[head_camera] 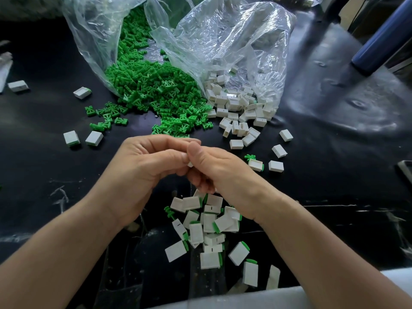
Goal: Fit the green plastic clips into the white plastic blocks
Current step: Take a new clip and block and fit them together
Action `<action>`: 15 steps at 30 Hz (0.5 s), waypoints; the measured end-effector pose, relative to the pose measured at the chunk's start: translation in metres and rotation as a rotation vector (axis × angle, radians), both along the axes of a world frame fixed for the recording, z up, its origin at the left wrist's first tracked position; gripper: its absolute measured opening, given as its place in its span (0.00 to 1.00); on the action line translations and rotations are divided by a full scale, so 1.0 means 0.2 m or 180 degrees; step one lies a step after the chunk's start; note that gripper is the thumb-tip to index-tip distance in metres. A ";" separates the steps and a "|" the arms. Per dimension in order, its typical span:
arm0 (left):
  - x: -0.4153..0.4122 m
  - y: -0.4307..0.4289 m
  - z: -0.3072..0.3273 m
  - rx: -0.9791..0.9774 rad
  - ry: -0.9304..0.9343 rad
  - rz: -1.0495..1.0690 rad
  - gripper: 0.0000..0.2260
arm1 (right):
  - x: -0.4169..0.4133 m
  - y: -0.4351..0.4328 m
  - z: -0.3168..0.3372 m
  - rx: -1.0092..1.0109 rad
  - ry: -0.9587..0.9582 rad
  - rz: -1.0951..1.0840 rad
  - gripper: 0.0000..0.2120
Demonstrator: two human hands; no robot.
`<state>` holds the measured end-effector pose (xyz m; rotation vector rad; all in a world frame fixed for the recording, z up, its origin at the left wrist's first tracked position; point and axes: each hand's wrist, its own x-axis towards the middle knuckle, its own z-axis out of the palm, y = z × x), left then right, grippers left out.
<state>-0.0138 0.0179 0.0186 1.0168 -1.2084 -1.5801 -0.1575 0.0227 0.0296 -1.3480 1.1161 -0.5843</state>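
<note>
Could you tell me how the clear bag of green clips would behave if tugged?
Probably floppy: the clear bag lies crumpled and sagging. Its open mouth spills green clips, so a tug would likely scatter more.

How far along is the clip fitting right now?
Done: a pile of clipped blocks nearest the person. In hand: left hand and right hand pinch a mostly hidden white block. Remaining: a big heap of green clips and many empty blocks spilling from bags.
</note>
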 end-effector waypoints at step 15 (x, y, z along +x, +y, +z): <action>-0.03 0.01 -0.01 0.0239 0.0378 0.0166 0.08 | 0.02 0.00 -0.02 -0.0449 0.0410 -0.0079 0.16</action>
